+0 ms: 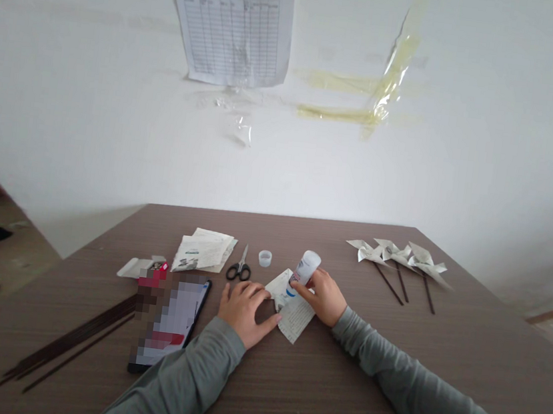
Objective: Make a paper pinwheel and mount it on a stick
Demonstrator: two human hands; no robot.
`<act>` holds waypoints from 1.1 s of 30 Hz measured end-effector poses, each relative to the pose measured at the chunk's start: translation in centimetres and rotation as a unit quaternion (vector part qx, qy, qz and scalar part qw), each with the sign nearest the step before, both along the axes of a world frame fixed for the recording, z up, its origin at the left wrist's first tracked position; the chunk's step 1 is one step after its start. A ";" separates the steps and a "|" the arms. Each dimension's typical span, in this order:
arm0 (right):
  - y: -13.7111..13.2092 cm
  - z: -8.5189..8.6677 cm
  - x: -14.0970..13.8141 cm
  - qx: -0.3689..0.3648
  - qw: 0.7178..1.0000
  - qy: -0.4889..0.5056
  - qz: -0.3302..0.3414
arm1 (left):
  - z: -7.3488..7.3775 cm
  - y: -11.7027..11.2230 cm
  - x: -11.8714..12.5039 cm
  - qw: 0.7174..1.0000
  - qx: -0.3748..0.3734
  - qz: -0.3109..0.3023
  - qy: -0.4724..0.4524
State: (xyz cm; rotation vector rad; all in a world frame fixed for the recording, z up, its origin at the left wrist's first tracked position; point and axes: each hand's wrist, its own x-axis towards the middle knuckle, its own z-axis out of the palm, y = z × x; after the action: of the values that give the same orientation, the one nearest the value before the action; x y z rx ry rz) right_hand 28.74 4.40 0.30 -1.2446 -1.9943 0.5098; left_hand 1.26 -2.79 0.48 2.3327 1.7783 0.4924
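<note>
In the head view my right hand (pixel 326 297) is wrapped round a white glue bottle (pixel 308 263) with a blue part at its lower end. The bottle is tilted, its lower end down at a cut piece of printed paper (pixel 296 322) on the table. My left hand (pixel 245 312) lies to the left with fingers spread, its thumb tip at the paper's edge. The fingertips of my right hand hide part of the bottle, and where its tip meets the paper is unclear. Beyond my left hand stands a small translucent cap (pixel 265 258), beside black-handled scissors (pixel 239 268).
Stacked paper squares (pixel 203 252) lie at the back left. Nearer are a red box (pixel 160 272), a phone (pixel 174 322) and dark thin sticks (pixel 80 331). Several paper pinwheels (pixel 394 254) on sticks rest at the back right. A white wall (pixel 280 174) bounds the table (pixel 333 402).
</note>
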 end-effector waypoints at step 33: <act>0.2 2.1 -1.4 -0.010 0.985 -0.172 -0.015 | -0.2 0.0 0.0 1.000 0.017 -0.001 -0.003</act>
State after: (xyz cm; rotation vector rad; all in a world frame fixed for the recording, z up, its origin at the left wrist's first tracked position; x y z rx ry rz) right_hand 27.32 4.59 2.43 -1.4508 -2.2541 0.3144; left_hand 1.23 -2.82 0.31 2.3531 1.7772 0.5331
